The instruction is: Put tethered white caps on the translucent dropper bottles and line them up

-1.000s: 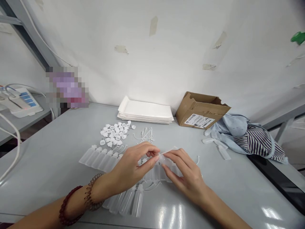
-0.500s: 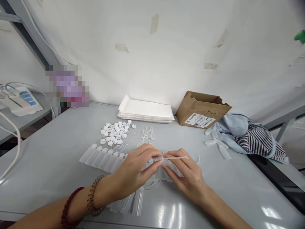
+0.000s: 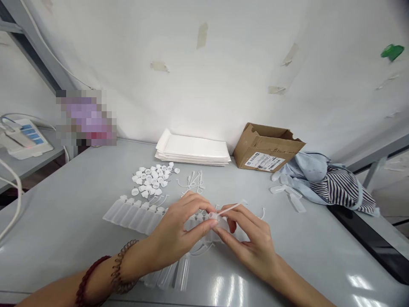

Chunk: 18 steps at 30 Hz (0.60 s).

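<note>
At the middle of the head view, my left hand [image 3: 182, 221] pinches the neck of a small translucent plastic bottle [image 3: 213, 216] between thumb and fingertips. A thin white strap [image 3: 229, 208] sticks out from that neck to the upper right. My right hand [image 3: 251, 238] closes around the bottle's body, which its fingers partly hide. Beneath and left of the hands lies a row of clear bottles [image 3: 134, 215] with white fittings on their necks. Nearer me, below my left wrist, are several more clear bottles [image 3: 182, 273]. Curved straps lie beside them.
White caps [image 3: 153, 177] are heaped at the back left, with loose white straps [image 3: 193, 181] to their right. Behind stand white padded envelopes [image 3: 194, 147] and an open cardboard box [image 3: 265, 149]. Loose bottles [image 3: 295, 198] and a striped cloth [image 3: 338, 187] lie at right.
The bottle has turned in my hands, its neck now tipped toward me. Its strap has swung from nearly level to pointing up and right. The camera view has shifted slightly.
</note>
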Tool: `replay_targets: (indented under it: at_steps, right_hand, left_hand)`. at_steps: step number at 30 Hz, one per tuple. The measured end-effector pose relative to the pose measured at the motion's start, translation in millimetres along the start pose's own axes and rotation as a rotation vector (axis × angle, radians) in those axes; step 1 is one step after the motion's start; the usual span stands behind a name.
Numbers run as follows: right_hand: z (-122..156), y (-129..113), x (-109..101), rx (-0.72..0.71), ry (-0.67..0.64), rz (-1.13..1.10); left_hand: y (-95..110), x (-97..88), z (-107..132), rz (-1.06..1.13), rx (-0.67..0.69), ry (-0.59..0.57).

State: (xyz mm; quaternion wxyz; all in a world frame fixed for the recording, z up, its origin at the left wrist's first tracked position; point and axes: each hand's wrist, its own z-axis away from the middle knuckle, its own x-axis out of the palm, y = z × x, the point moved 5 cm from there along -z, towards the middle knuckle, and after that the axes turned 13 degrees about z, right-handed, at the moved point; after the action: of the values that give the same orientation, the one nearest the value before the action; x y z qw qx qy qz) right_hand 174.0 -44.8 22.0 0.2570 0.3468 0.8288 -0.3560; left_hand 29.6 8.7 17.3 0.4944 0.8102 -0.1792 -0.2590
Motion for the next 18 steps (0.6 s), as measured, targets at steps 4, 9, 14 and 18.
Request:
replay_targets:
  at_steps: [4, 9, 14, 18]
  right_hand:
    - [0.3, -0.7, -0.3, 0.019, 0.004, -0.033]
    - [0.7, 1.5, -0.5, 0.099, 0.009, -0.084]
    - [-0.1, -1.4, -1.6, 0.077, 0.023, -0.149]
    - [0.3, -3.2, -3.6, 0.036, 0.054, -0.233]
  left_hand:
    - [-1.3, 0.6, -0.6, 0.069, -0.054, -0.009]
    - [-1.8, 1.1, -1.1, 0.175, -0.076, -0.009]
    - [-7.5, 5.7, 0.5, 0.336, -0.159, -0.084]
    - [-7.7, 6.0, -0.4, 0.406, -0.186, -0.092]
